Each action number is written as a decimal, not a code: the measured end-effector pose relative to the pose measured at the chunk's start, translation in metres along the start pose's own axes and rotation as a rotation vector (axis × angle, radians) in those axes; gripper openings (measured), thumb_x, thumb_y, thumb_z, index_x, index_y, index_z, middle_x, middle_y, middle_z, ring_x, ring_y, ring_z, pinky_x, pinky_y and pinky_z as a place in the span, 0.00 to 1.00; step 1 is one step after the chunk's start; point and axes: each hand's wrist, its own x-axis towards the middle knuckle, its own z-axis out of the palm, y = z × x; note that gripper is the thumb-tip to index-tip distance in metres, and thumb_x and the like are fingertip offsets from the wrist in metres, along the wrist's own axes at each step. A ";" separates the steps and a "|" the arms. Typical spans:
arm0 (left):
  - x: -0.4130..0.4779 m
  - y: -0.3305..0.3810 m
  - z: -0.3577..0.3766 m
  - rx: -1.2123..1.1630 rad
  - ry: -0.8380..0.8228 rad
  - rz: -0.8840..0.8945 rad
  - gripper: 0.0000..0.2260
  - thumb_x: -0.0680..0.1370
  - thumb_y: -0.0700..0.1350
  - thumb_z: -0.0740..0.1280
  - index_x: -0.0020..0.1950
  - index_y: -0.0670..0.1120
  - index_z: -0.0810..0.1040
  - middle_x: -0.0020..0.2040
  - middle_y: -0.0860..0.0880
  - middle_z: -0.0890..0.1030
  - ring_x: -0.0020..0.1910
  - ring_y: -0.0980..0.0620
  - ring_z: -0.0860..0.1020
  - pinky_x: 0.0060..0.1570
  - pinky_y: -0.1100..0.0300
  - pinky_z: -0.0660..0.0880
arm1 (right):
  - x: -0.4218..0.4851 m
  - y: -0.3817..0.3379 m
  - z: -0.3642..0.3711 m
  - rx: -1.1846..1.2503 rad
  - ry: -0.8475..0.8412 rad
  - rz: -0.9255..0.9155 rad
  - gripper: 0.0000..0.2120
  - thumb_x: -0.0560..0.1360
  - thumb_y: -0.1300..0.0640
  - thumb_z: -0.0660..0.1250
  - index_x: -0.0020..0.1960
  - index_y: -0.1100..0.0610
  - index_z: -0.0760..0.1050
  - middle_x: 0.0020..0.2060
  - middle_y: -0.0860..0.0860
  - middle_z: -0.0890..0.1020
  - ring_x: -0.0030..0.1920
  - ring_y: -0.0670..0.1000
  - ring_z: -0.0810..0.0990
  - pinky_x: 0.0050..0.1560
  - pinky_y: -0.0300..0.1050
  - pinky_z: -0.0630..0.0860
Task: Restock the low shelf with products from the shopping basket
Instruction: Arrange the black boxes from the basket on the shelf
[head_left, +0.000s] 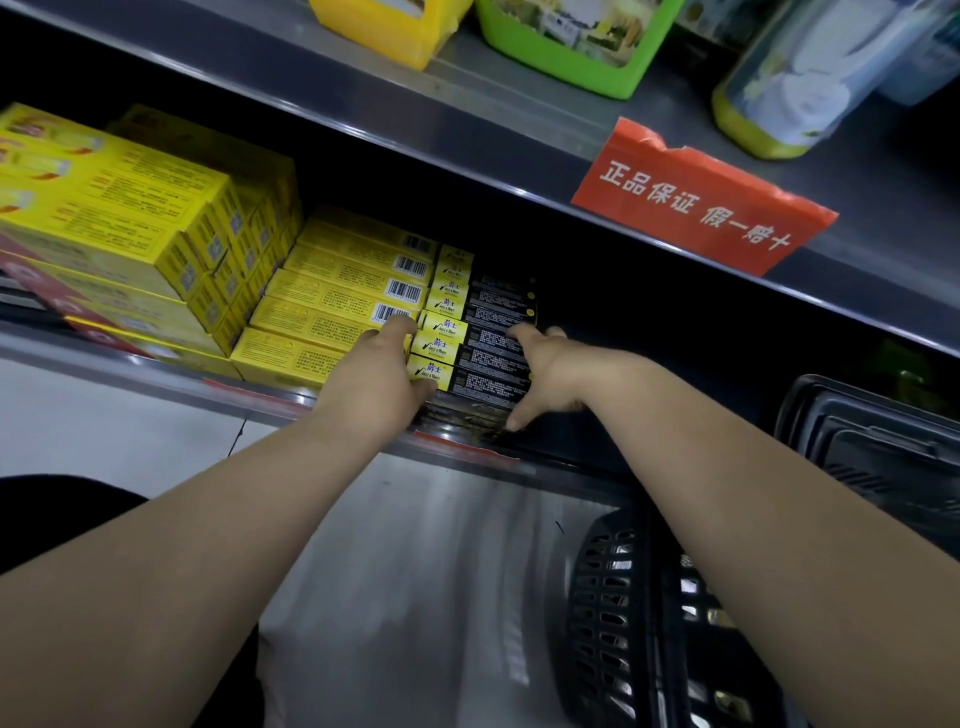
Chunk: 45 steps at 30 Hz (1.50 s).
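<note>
Head view: closest in, the black perforated plastic shopping basket (649, 623) sits low, beneath the right forearm. Both hands are up on the low grey metal shelf (260, 397). The left hand (376, 376), fingers curled, braces the yellow ends of the black-and-yellow cardboard boxes (475, 345); the right hand (545, 376), fingers spread, presses their far ends, probably squaring the row. Just left of the left fingers lie yellow barcoded cartons (332, 296). The basket's contents are too blurred to tell.

L hand (376, 384), R hand (548, 376), bare forearms, no sleeves, dark clothing below
</note>
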 end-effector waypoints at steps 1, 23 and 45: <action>0.001 0.000 0.001 -0.009 0.004 -0.004 0.27 0.75 0.45 0.70 0.71 0.49 0.63 0.62 0.44 0.74 0.49 0.44 0.76 0.42 0.58 0.69 | 0.001 -0.002 0.000 -0.017 0.021 -0.004 0.53 0.66 0.51 0.77 0.77 0.52 0.44 0.74 0.58 0.54 0.68 0.59 0.67 0.63 0.48 0.71; -0.084 0.107 -0.010 -0.114 -0.164 0.475 0.12 0.75 0.49 0.69 0.57 0.52 0.76 0.52 0.57 0.78 0.54 0.58 0.76 0.57 0.58 0.73 | -0.142 0.076 -0.019 0.528 0.432 -0.178 0.17 0.67 0.60 0.76 0.53 0.55 0.76 0.41 0.47 0.78 0.42 0.48 0.78 0.46 0.40 0.75; -0.143 0.252 0.166 0.395 -0.573 0.751 0.12 0.78 0.50 0.63 0.61 0.52 0.73 0.58 0.55 0.77 0.47 0.60 0.74 0.45 0.66 0.70 | -0.164 0.350 0.180 0.274 0.101 0.292 0.17 0.77 0.57 0.62 0.65 0.57 0.71 0.68 0.58 0.69 0.69 0.58 0.66 0.69 0.51 0.60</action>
